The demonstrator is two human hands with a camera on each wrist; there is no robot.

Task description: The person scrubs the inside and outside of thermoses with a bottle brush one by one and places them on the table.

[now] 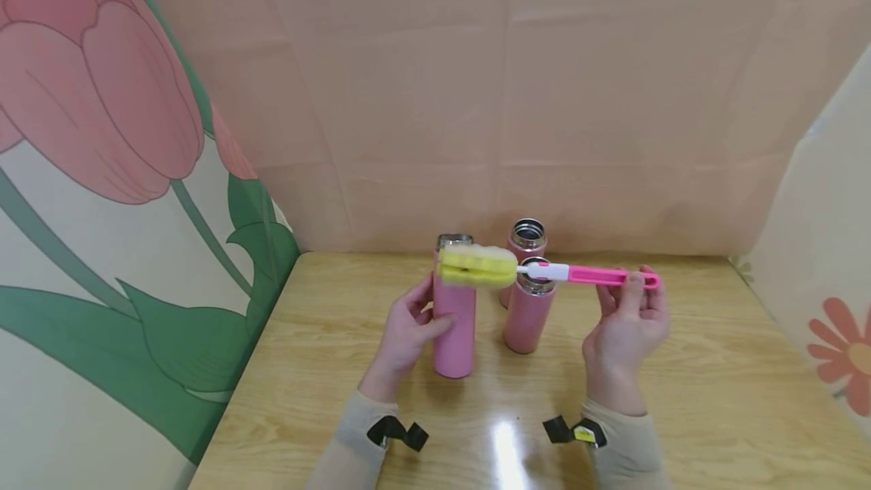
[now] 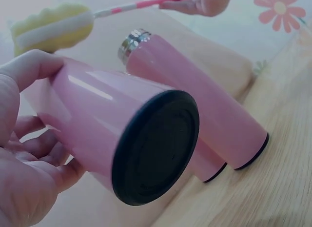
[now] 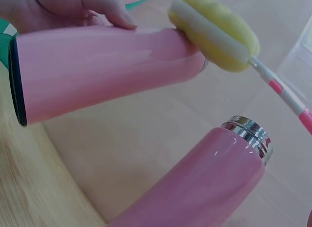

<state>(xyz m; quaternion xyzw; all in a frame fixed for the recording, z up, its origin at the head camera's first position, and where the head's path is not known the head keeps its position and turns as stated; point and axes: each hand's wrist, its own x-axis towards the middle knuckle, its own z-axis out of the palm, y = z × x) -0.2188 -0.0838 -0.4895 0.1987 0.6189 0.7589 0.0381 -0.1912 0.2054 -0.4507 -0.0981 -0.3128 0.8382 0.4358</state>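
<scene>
My left hand (image 1: 403,333) grips a pink thermos bottle (image 1: 454,339) around its side, thumb across the front. Its black base (image 2: 158,149) faces the left wrist camera and is lifted off the table. Pinched near the end of its pink handle, a bottle brush (image 1: 597,276) lies level in my right hand (image 1: 624,335). The brush's yellow and white sponge head (image 3: 214,34) overlaps the upper part of the held bottle in the head view, just below its steel mouth. The right wrist view shows the sponge beside the bottle's neck end, outside the mouth.
Two more pink bottles stand uncapped to the right of the held one, a nearer bottle (image 1: 529,317) and a farther bottle (image 1: 519,254) partly hidden behind it. The brush's white neck passes in front of them. A pinkish cloth (image 1: 503,97) hangs behind the wooden table (image 1: 721,369).
</scene>
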